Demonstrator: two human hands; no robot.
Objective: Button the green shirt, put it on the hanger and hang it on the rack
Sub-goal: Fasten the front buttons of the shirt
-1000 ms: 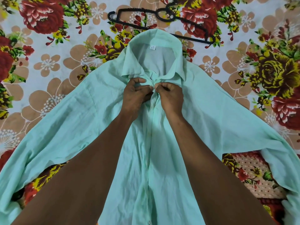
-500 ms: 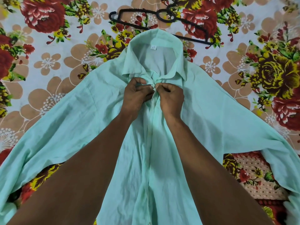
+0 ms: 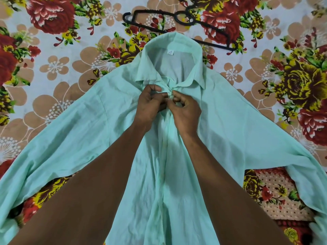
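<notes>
The pale green shirt [image 3: 230, 124] lies flat, front up, on the flowered sheet, sleeves spread to both sides and collar pointing away from me. My left hand [image 3: 150, 105] and my right hand [image 3: 185, 110] meet just below the collar, each pinching one edge of the front placket around a small button. The lower placket runs down between my forearms. A black plastic hanger [image 3: 178, 20] lies on the sheet just beyond the collar, which covers part of it.
The flowered bed sheet [image 3: 53, 71] fills the whole view around the shirt. A dotted red and cream cloth [image 3: 276, 197] shows under the right sleeve near the bottom right. No rack is in view.
My hands stay at the top button; the fingers have shifted slightly, bunching the placket fabric between them. The shirt and hanger have not moved.
</notes>
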